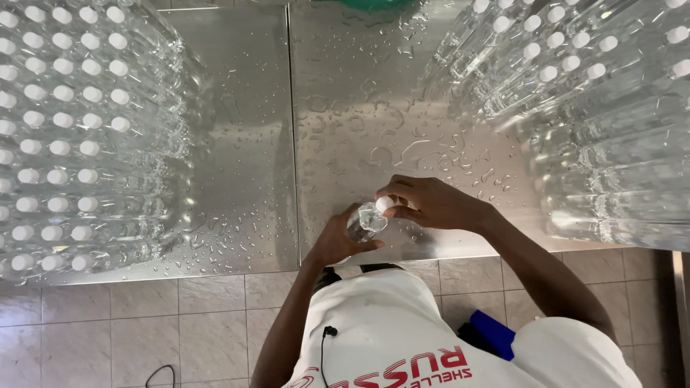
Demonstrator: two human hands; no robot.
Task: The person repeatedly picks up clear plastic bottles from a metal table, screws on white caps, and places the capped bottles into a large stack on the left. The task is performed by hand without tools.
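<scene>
One held bottle, two hands, and two large bottle masses.

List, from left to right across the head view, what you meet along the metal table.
Block of capped clear bottles on the left → seam between the table sheets → left hand → clear bottle being held → right hand at the white cap → capped bottles on the right.

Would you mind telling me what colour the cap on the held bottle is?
White; the cap shows best in the head view.
</scene>
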